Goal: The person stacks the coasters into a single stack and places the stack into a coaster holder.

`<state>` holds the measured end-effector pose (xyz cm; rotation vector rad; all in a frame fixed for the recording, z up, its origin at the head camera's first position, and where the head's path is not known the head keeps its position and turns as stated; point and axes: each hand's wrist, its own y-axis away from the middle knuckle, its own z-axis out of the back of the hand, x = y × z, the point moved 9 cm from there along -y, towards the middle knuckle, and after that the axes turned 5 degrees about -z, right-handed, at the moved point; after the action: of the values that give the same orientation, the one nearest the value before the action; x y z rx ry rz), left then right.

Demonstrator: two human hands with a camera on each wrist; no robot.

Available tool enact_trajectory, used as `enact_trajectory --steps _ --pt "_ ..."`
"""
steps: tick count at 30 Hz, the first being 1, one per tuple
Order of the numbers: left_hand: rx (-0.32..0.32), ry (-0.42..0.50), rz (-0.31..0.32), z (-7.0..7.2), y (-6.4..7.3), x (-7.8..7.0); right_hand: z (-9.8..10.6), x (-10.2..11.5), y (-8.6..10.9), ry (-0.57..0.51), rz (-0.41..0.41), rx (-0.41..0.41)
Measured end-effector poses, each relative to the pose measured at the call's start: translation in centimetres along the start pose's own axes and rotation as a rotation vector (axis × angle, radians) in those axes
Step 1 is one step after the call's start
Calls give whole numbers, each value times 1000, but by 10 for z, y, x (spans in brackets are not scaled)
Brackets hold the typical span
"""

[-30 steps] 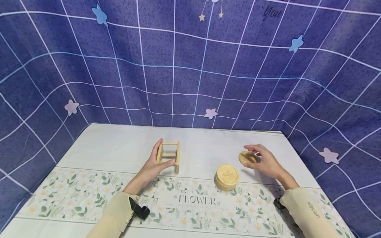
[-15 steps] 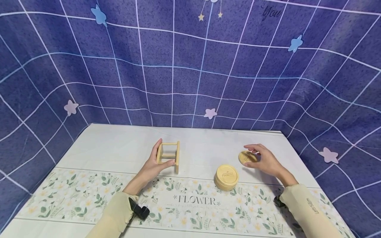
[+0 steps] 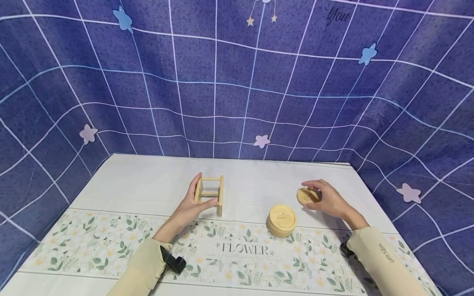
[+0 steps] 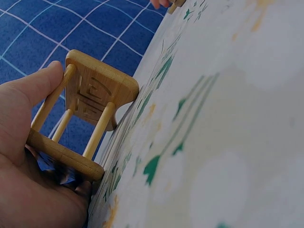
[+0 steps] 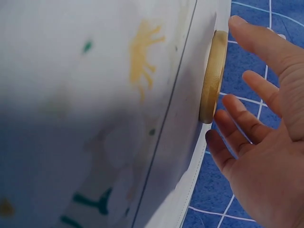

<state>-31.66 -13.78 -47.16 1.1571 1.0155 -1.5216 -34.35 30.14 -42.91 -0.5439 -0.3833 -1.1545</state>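
My left hand [image 3: 189, 209] grips a small bamboo coaster holder [image 3: 221, 193] by its near left side. In the left wrist view the holder [image 4: 102, 90] shows two end plates joined by round rods, one plate carved, and its lower edge rests at the table. My right hand [image 3: 328, 201] hovers over a single round bamboo coaster [image 3: 307, 196], fingers spread around it. Seen from the right wrist, that coaster [image 5: 213, 78] lies flat on the table, and the loosely extended fingers [image 5: 242, 116] stand just off its edge. A stack of coasters [image 3: 282, 218] stands between my hands.
A white tablecloth [image 3: 252, 181] with a floral band [image 3: 111, 242] lettered FLOWER covers the table. Behind and at both sides hangs a blue grid curtain [image 3: 237, 102] with stars. Black straps with small devices [image 3: 174, 260] sit at the wrists.
My right hand has shifted very slightly left, and its fingers have moved a little around the coaster, whose printed face now shows more clearly. The left hand and coaster holder have stayed put.
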Motion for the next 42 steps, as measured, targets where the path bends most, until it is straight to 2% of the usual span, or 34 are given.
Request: enact_trajectory --steps 22,42 --pt "0 -1 2 0 0 1 -5 -11 0 37 -36 54" --pt "6 2 -4 0 0 1 -4 -12 0 68 -33 46"
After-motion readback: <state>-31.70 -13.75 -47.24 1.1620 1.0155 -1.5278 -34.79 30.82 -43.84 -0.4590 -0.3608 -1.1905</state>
